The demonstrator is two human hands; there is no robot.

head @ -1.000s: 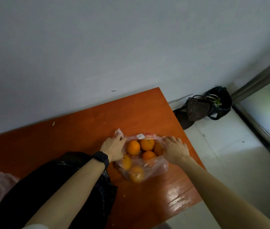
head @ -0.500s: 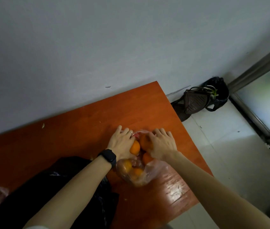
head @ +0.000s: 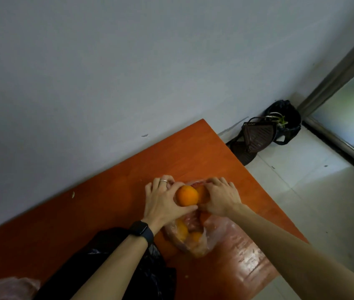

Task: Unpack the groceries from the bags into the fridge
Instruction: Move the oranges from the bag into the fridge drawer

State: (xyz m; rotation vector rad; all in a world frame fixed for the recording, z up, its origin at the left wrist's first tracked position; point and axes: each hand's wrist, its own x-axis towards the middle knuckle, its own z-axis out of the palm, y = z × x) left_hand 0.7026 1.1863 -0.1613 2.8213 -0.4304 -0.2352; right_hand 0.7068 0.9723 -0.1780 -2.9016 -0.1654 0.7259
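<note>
A clear plastic bag of oranges [head: 193, 239] lies on the orange-brown table [head: 111, 191]. My left hand [head: 164, 202], with a ring and a black wristband, grips one orange [head: 186, 195] at the bag's far end, thumb curled under it. My right hand [head: 220, 197] is curled round a second orange [head: 202, 191] right beside the first. Two more oranges show through the plastic nearer to me. The fridge is not in view.
A black bag [head: 128, 267] lies on the table under my left forearm. A pinkish plastic bag [head: 5, 289] sits at the bottom left corner. The grey wall runs along the table's far edge. On the tiled floor to the right stand a dark dustpan [head: 256, 137] and a black bin [head: 284, 120].
My hands moved from the bag's sides to its far end, closed together, and each took hold of an orange; one orange has come up out of the plastic.
</note>
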